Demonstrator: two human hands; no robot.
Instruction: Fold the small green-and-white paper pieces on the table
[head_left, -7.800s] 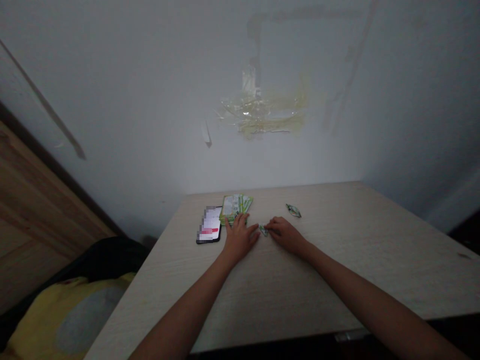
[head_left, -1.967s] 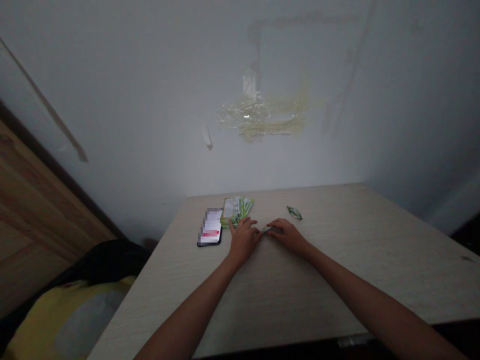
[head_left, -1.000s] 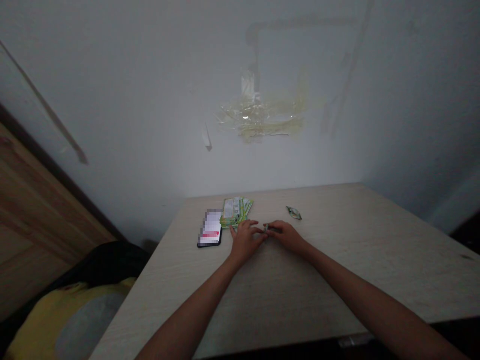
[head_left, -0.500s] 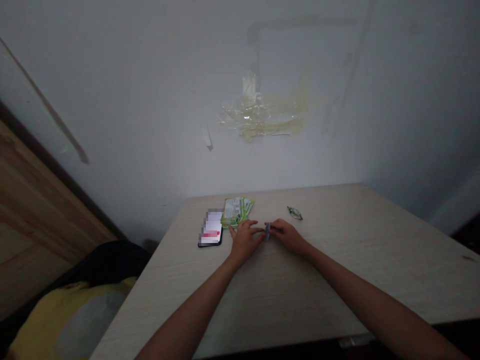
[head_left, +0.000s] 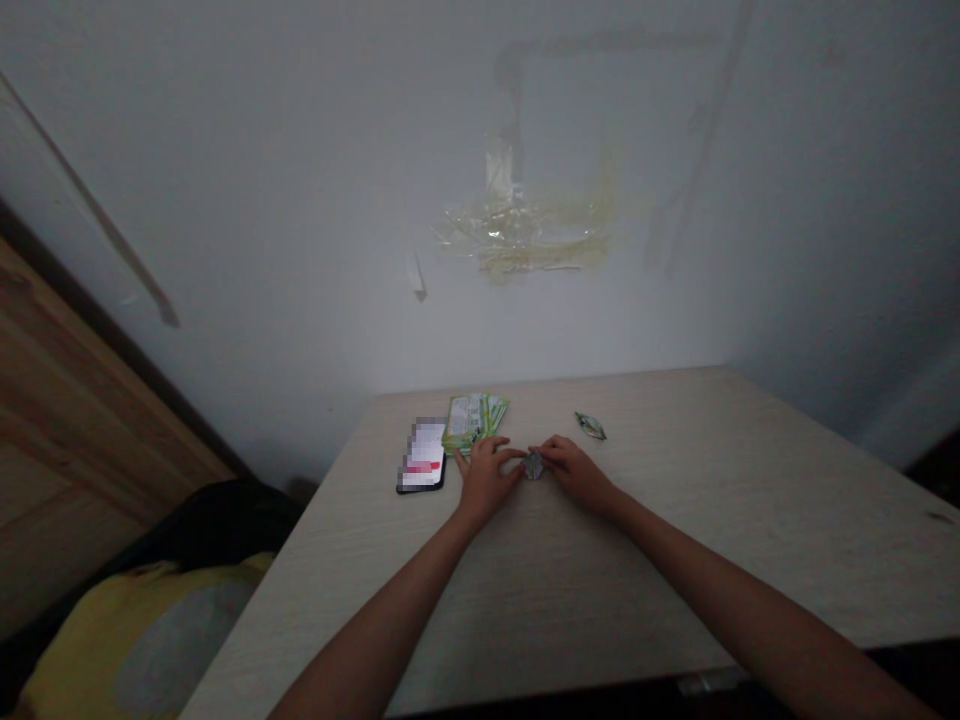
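Between my two hands is a small folded grey piece (head_left: pixel 533 464), perhaps paper or wrapper, with a patterned surface. My left hand (head_left: pixel 489 475) pinches its left edge between thumb and forefinger, the other fingers spread outward. On the opposite side, the fingertips of my right hand (head_left: pixel 571 470) are closed on its right edge. Just beyond my left hand lies a stack of green-and-white printed sheets or packets (head_left: pixel 469 418), partly covered by its fingers. A small folded green-and-white piece (head_left: pixel 590 426) rests past my right hand.
A phone (head_left: pixel 422 460) with a lit, partly blurred screen lies left of the stack. The pale wooden table (head_left: pixel 600 590) meets a wall (head_left: pixel 300 200) bearing peeling tape (head_left: pixel 525 235). A yellow and grey cushion-like thing (head_left: pixel 157 630) sits below the table's left side.
The small grey piece has turned so that more of its patterned face shows. Both hands have shifted only slightly and keep hold of it.
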